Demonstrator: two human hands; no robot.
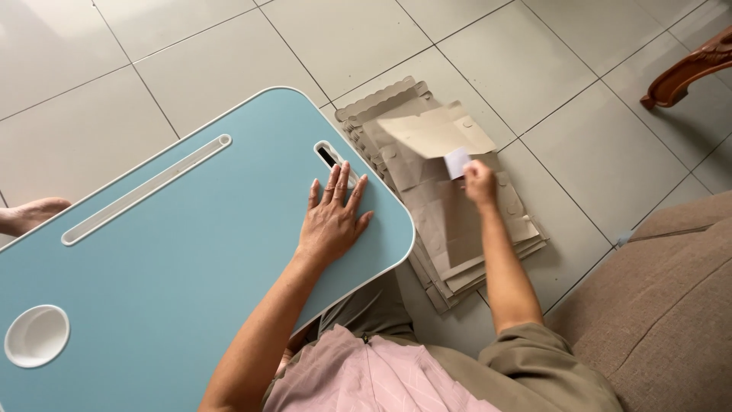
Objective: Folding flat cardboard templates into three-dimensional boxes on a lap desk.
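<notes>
The right hand [479, 183] pinches a flat brown card sheet [436, 131] at its lower edge and lifts it off a stack [457, 229] of like sheets, right of centre in the frame. The sheet tilts up toward the top of the frame, its flaps showing, and a small pale patch [457, 162] sits just by the fingers; whether that is a label or part of the sheet I cannot tell. The fingers are closed tight on the sheet, the forearm running down toward the lower right.

The stack lies on the tiled floor [534, 69], just beside the right edge of a blue lap table [175, 259], partly tucked under its corner. The sheets in it are fanned a little, with scalloped edges showing at the top.

The left hand [333, 216] lies flat on the table near its right corner, palm down, fingers spread wide and holding nothing. Its fingertips point to a small slot [329, 156] in the tabletop. A long groove [145, 191] runs across the upper left of the table, and a round white cup well [36, 336] sits at the lower left.

A bare foot [30, 215] shows at the left edge. A brown cushion [671, 305] fills the lower right, and a wooden leg [690, 70] curves in at the upper right. Pink cloth [366, 378] covers the lap at the bottom.
</notes>
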